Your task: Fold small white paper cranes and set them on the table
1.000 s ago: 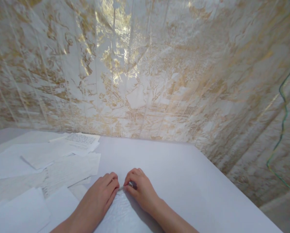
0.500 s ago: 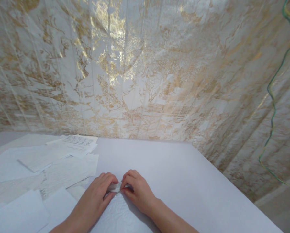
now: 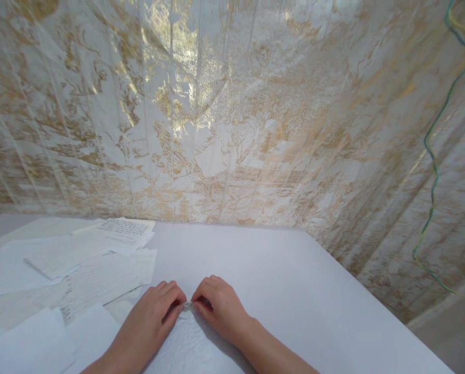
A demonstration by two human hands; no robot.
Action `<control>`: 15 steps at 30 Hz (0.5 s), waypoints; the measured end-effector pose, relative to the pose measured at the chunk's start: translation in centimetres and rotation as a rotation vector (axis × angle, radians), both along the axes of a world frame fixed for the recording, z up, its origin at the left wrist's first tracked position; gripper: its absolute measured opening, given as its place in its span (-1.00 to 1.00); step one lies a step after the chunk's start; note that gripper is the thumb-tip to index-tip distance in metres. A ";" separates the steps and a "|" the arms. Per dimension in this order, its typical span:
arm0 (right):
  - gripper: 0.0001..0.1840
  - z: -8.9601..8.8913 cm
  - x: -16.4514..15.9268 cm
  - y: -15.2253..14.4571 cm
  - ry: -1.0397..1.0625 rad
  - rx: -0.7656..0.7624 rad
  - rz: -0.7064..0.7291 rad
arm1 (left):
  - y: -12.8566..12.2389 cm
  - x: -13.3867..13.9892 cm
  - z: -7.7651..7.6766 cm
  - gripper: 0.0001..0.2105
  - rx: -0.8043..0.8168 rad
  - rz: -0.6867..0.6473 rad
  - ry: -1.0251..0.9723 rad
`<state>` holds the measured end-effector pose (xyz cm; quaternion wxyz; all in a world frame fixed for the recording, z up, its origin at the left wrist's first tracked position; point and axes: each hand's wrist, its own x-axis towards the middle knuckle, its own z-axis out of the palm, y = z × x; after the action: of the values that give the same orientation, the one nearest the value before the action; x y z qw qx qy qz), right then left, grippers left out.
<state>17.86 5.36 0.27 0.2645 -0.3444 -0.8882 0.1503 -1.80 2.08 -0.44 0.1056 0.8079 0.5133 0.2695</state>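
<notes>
Wrinkled sheet [image 3: 191, 345] gripped at its far edge

The wrinkled sheet lies on the counter [image 3: 279, 280], between the two forearms, and passes out of view at the bottom. Its far edge is gathered into a small fold, which lies crosswise between the fingertips. The left hand [image 3: 160, 305] pinches the left end of this fold between thumb and fingers; the right hand [image 3: 217, 304] pinches the right end in like manner. Neither hand is nearer: the tips stand close together, and the body of the sheet lies from them toward the person. The visible long axis runs outward from the person, the gathered edge pointing to the patterned curtain [image 3: 232, 135]. Total length cannot be determined.

To the left, loose papers [image 3: 30, 337] overlap on the counter; a page with dark lines of writing [image 3: 125, 228] lies at their far end. A green wire [image 3: 433, 182] hangs at the right.
</notes>
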 end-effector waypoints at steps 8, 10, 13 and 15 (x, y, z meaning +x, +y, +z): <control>-0.88 0.0 -0.5 -0.5 -0.064 0.097 -0.026 | 0.0 0.4 0.0 -0.84 0.106 -0.012 0.074; -0.89 0.0 -0.4 -0.5 -0.095 0.136 -0.013 | -0.1 0.2 0.1 -0.84 0.103 -0.017 0.082; -0.90 0.1 -0.2 -0.4 -0.127 0.185 -0.003 | -0.1 -0.1 0.2 -0.82 0.066 -0.015 0.067; -0.90 0.2 -0.1 -0.3 -0.126 0.177 -0.020 | 0.0 -0.1 0.2 -0.80 0.036 -0.009 0.055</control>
<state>17.71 5.05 0.44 0.2390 -0.3372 -0.9094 0.0468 -1.95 2.04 -0.19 0.0781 0.8192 0.5073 0.2557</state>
